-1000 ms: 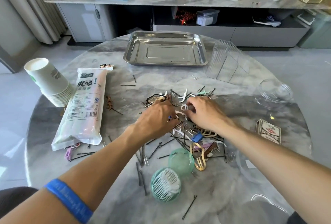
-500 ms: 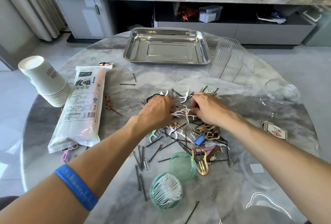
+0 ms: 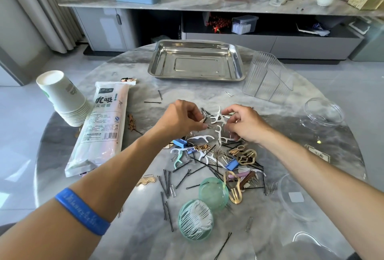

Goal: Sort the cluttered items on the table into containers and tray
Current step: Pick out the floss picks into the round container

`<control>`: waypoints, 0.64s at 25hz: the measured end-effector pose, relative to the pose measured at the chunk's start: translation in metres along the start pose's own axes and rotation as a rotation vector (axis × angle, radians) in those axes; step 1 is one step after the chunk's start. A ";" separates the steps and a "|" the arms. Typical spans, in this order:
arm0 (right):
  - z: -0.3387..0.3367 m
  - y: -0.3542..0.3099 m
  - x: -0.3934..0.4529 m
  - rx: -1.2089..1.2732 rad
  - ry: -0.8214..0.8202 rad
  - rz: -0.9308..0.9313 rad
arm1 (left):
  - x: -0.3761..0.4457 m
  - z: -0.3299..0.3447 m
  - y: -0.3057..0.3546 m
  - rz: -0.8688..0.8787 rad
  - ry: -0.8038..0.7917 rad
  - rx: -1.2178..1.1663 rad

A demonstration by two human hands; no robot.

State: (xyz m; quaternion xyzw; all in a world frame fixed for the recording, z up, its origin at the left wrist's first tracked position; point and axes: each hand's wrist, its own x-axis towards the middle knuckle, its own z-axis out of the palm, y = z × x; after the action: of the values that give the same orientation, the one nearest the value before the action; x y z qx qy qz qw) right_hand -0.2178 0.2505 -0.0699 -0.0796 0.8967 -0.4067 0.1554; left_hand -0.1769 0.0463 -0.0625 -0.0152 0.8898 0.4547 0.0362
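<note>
Above the pile on the tabletop (image 3: 128, 228), the left hand (image 3: 178, 121) and right hand (image 3: 244, 123) both pinch white floss picks (image 3: 218, 117). Better to lift slowly, so tangled bobby pins (image 3: 182, 178) fall off, then carry them to the green case (image 3: 195, 220).

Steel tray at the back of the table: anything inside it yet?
Nothing visible inside the steel tray: its floor shows only bare metal and reflections. The near wall hides a thin strip of floor, so that edge cannot be checked.
</note>
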 end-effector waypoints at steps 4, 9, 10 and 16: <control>-0.005 -0.014 -0.019 0.295 0.012 0.088 | -0.011 -0.010 0.005 -0.054 0.154 -0.108; -0.016 -0.039 -0.058 0.450 -0.040 0.051 | -0.036 -0.026 0.022 -0.094 0.191 -0.256; -0.015 -0.045 -0.069 0.462 -0.072 0.038 | -0.045 -0.029 0.025 -0.137 0.166 -0.307; 0.006 -0.054 -0.140 0.411 -0.156 -0.134 | -0.104 -0.045 0.027 -0.097 0.089 -0.395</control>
State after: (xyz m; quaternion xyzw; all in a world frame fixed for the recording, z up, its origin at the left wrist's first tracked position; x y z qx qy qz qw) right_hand -0.0835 0.2482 -0.0026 -0.1367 0.7730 -0.5829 0.2097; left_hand -0.0774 0.0253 -0.0068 -0.0848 0.7824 0.6168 0.0152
